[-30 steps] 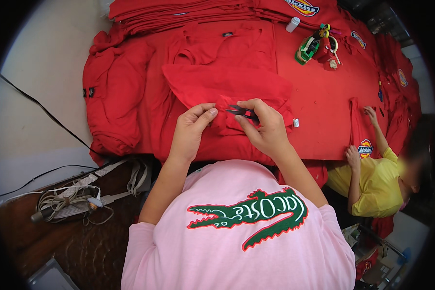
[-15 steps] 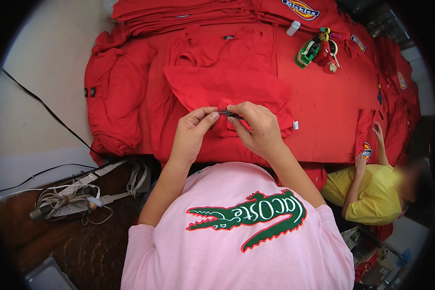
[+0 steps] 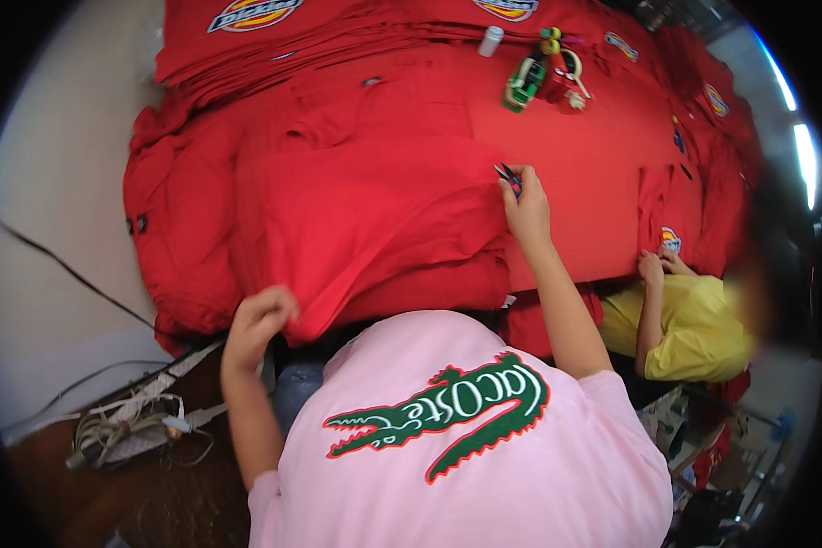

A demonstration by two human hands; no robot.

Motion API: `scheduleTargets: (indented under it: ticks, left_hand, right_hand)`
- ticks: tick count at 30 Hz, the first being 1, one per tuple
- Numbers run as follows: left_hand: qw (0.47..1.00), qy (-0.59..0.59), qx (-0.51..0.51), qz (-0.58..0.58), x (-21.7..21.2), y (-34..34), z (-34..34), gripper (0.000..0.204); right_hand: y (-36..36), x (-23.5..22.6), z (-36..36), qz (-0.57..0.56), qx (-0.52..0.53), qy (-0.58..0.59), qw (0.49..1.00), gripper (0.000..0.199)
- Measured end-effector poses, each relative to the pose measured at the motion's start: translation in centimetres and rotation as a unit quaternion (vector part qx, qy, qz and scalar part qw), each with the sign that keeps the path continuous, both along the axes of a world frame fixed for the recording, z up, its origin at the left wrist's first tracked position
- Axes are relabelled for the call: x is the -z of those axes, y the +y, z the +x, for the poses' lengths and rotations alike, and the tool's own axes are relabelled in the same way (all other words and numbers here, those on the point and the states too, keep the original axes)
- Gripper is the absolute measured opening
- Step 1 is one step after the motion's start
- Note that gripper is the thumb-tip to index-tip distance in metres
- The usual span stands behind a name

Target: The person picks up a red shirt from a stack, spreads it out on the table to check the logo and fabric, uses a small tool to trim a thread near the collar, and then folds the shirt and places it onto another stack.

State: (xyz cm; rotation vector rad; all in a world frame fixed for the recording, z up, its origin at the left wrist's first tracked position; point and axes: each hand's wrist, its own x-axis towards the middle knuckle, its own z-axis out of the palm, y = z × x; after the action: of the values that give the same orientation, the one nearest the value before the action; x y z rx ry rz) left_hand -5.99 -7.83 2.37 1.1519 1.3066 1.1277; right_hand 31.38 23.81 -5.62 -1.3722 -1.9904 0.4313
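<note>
A red shirt [image 3: 365, 219] is spread in front of me, its near part stretched in folds between my two hands. At its near left corner my left hand [image 3: 258, 327], somewhat blurred, is closed on the cloth edge. My right hand [image 3: 530, 212] is at the shirt's right edge, closed round small dark thread snips [image 3: 510, 179] whose pointed blades stick out past the fingers. Whether the right fingers also pinch the cloth I cannot tell.
Stacked red shirts [image 3: 338, 46] lie along the far side, with a red heap [image 3: 178, 219] at left. A white spool [image 3: 491, 41] and green tape dispenser [image 3: 525, 84] stand far right. At right, a person in yellow [image 3: 694, 329] handles red cloth. Bundled cables [image 3: 123, 429] lie lower left.
My hands have parted from the middle: the left moved left and toward me, the right moved right and away with the snips. The shirt edge is now drawn out between them. The view has shifted.
</note>
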Motion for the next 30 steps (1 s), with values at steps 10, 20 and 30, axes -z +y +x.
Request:
scheduleTargets:
  ticks: [10,20,30]
  left_hand:
    - [0.856,0.059,0.051,-0.512,15.0,-23.1,6.9,0.062]
    - [0.882,0.005,0.077,-0.466,7.0,-7.8,4.6,0.052]
    - [0.946,0.318,-0.064,-0.002,2.6,10.6,12.8,0.044]
  right_hand:
    - [-0.2,6.7,9.3,-0.011,0.063,-0.106,0.992,0.035]
    - [-6.1,0.3,-5.5,0.035,-0.382,-0.232,0.894,0.034]
    - [-11.5,-15.2,-6.4,-0.253,-0.345,0.113,0.897,0.015]
